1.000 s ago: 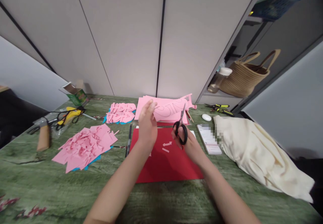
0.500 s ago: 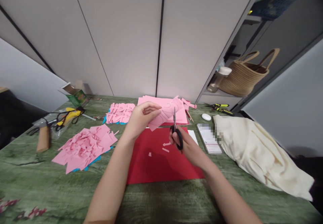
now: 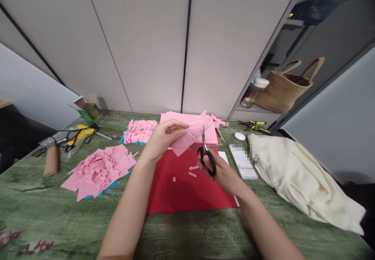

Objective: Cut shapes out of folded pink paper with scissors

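Thumb and fingers of the left hand pinch a pink paper marked with curved lines. I have the right hand curled through the handles of the scissors, blades upward at the paper's right portion; blade contact I cannot confirm. Below both lies a red sheet; between its near edge and me, the green table is bare. Lateral limits: scrap pile at left, phone and cream cloth at right. Cabinet panels bound the far edge.
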Action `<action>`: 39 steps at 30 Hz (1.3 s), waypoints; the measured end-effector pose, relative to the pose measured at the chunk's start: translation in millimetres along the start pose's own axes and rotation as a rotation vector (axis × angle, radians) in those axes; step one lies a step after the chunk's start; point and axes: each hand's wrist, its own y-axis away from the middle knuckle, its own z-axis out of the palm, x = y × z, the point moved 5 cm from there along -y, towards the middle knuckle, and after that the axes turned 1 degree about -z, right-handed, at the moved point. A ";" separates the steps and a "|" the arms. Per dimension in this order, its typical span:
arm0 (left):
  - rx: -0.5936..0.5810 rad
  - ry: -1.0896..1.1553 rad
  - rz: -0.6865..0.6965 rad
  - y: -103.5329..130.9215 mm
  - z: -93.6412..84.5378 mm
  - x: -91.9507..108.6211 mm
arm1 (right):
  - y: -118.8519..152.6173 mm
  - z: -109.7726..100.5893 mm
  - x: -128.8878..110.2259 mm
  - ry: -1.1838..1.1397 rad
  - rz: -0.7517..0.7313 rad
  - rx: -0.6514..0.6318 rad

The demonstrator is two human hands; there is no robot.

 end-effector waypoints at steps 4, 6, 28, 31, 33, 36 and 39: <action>0.006 0.003 -0.020 0.8 0.7 -1.2 | -1.0 0.9 -1.6 -0.026 -0.024 0.007; 0.019 0.011 -0.030 2.1 0.6 -0.6 | -1.3 2.0 -3.5 -0.049 -0.037 0.011; 0.051 0.004 -0.029 6.8 0.5 9.6 | -1.0 4.2 -2.4 -0.013 -0.037 0.042; 0.054 0.026 -0.055 7.2 2.8 8.7 | -1.5 4.7 -0.6 -0.020 -0.057 0.058; 0.058 0.047 -0.071 7.7 4.8 7.4 | -2.2 5.0 1.6 -0.019 -0.060 0.070; 0.060 0.073 -0.103 7.8 8.3 3.7 | -3.5 4.6 4.7 -0.019 -0.066 0.101; 0.056 0.124 -0.136 7.2 12.4 -1.1 | -4.4 4.8 5.4 -0.029 -0.085 0.105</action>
